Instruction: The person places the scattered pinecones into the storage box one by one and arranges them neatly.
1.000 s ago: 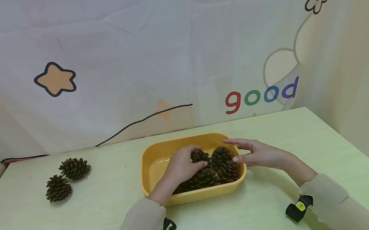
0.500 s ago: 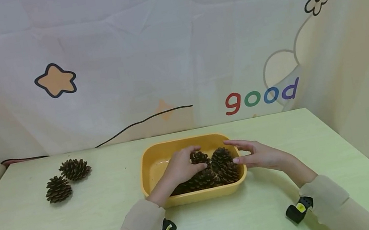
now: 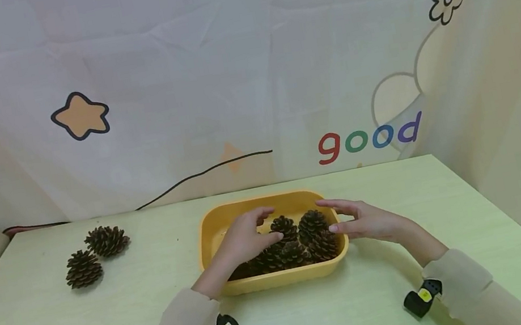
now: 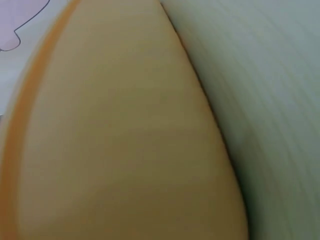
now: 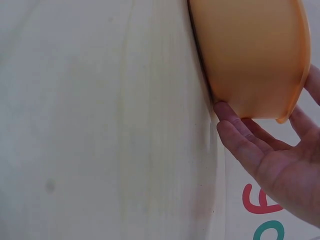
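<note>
A yellow plastic basin (image 3: pixel 285 278) stands mid-table, with several brown pine cones (image 3: pixel 319 244) gathered toward its right side. Over the basin, my left hand (image 3: pixel 244 240) spreads its thumb and fingers apart, with nothing between them. Just right of its thumb sits one upright pine cone (image 3: pixel 284 228). My right hand (image 3: pixel 372 219) holds the basin's right end, thumb over the rim and other fingers against the outer wall; the right wrist view shows those fingers (image 5: pixel 240 142) low beside the basin (image 5: pixel 252 55). The basin's outer wall (image 4: pixel 125 120) fills most of the left wrist view, where no hand shows.
Two more pine cones, a nearer one (image 3: pixel 83 268) and a farther one (image 3: pixel 107 241), lie close together at the table's left back. Behind the pale table (image 3: pixel 162 317) hangs a printed cloth (image 3: pixel 177 96).
My left hand has shifted left and slightly back from the upright pine cone, which now shows more fully inside the basin. My right hand has stayed at the basin's right end.
</note>
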### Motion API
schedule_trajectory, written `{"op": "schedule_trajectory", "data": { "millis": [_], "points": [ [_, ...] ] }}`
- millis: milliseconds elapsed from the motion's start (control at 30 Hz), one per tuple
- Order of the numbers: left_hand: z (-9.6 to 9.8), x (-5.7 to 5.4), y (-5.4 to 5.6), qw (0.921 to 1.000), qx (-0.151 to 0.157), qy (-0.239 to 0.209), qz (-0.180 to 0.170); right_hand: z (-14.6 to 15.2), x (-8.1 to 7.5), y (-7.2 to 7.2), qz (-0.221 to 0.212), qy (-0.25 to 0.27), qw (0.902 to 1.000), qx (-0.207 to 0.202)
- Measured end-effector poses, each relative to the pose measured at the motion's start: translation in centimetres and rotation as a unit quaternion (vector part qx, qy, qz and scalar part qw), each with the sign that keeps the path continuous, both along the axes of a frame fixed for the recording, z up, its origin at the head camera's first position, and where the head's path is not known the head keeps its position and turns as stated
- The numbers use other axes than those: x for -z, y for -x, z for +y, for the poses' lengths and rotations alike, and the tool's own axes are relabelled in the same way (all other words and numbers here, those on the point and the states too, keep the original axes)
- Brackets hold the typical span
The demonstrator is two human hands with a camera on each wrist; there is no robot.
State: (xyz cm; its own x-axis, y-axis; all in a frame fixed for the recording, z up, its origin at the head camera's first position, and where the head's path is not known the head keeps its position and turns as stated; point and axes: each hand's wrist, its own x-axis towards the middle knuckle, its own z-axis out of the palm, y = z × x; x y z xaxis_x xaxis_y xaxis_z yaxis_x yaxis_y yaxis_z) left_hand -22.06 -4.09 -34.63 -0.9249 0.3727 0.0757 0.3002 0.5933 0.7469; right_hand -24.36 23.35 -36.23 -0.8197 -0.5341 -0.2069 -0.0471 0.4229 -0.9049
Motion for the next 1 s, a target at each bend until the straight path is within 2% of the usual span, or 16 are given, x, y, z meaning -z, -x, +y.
{"op": "schedule_trajectory", "data": {
  "millis": [367,500,700,1000],
  "points": [
    [-3.5,-1.1,-1.3,0.9984,-0.017,-0.044,0.032,0.1,0.1,-0.1,0.002,0.0,1.0,0.0],
    [-5.2,-1.2,-1.5,0.9973,-0.033,-0.04,0.053,0.1,0.1,-0.2,0.002,0.001,1.0,-0.001],
    [-7.5,-1.6,-1.9,0.9959,-0.047,-0.049,0.059,0.1,0.1,-0.1,0.001,0.004,1.0,-0.003],
    [-10.8,-1.9,-3.2,0.9934,-0.081,-0.041,0.069,-0.1,0.1,-0.1,0.001,-0.004,1.0,0.002]
  ]
}}
